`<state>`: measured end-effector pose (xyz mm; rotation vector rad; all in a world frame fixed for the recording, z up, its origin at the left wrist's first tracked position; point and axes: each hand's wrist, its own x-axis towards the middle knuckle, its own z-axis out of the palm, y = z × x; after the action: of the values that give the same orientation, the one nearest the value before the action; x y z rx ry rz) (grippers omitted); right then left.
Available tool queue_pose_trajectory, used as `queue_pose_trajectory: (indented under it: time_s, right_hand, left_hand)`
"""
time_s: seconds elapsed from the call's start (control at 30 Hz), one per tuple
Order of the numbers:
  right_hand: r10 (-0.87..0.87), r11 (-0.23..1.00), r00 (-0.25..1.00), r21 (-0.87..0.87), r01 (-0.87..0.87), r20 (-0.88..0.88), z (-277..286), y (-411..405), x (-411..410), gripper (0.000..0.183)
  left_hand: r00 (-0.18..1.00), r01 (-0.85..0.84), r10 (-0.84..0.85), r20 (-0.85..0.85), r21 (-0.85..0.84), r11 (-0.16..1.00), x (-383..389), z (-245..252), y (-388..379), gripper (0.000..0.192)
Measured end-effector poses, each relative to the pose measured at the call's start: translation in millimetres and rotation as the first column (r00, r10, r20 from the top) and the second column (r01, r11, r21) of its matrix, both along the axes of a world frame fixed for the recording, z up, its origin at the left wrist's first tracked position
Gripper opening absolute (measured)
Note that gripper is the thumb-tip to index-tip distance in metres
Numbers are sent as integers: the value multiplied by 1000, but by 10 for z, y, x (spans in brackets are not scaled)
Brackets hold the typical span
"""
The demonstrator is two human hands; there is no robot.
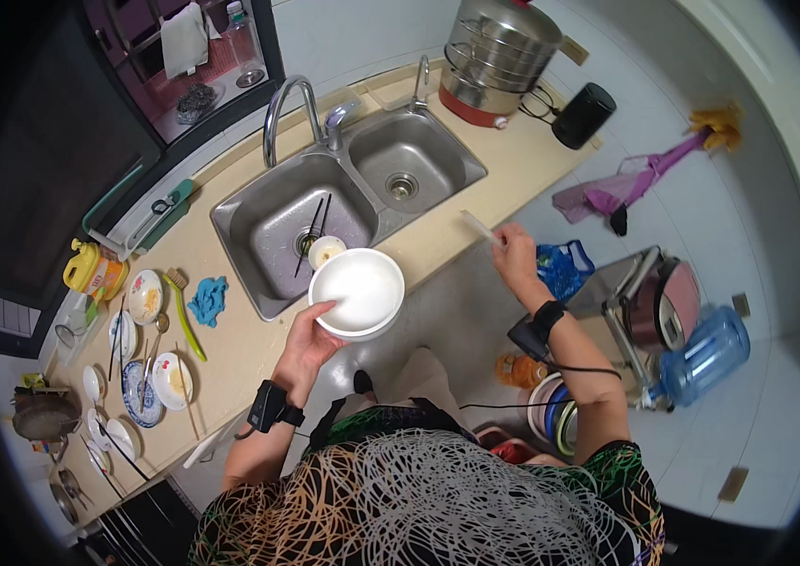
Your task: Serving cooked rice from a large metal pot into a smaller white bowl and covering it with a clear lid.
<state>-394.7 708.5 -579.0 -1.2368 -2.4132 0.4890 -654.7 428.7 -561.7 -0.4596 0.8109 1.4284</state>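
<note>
A white bowl [360, 291] is in my left hand [308, 341], the thumb over its rim and the fingers beneath. It is held at the front edge of the larger sink basin [244, 233], and its inside looks plain white. My right hand [515, 256], off to the right past the counter edge, pinches a thin translucent piece [479, 228] seen nearly edge-on; I cannot tell what it is. Partly behind the bowl, a small white cup or bowl [327, 250] with yellowish residue sits in the basin. Dark chopsticks [318, 219] lean beside it, over the drain.
A curved faucet [290, 95] rises behind the basins. Left on the counter are a blue cloth [209, 301], a green-handled brush [188, 322], and several used dishes [145, 297] with chopsticks. A steel steamer [499, 49] and a black cylinder [584, 115] stand right. A water jug [708, 357] stands farther right.
</note>
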Motion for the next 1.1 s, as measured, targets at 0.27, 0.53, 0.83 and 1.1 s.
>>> queue_pose_trajectory:
  time_s: [0.27,0.53,0.83,1.1]
  right_hand:
    - [310,914,926,199,-352,215,-1476,4784,-997,17]
    - [462,873,686,-155,-462,561,-2454,7369,-1754,38]
    - [496,789,858,-344,-509,-131,-2387,8150,-3602,74]
    - [575,785,815,-233,-574,-71,-2872,8379,-4029,67]
  left_hand:
    - [974,-190,186,-130,-14,982,-828,-850,4238,53]
    - [955,-256,249,-158,-20,967,-1549,-1850,7397,55]
    - [938,-155,127,-323,-63,986,-1832,-2060,8310,70]
    - [942,-111,62,-330,-132,985,-2073,-2492,8639,85]
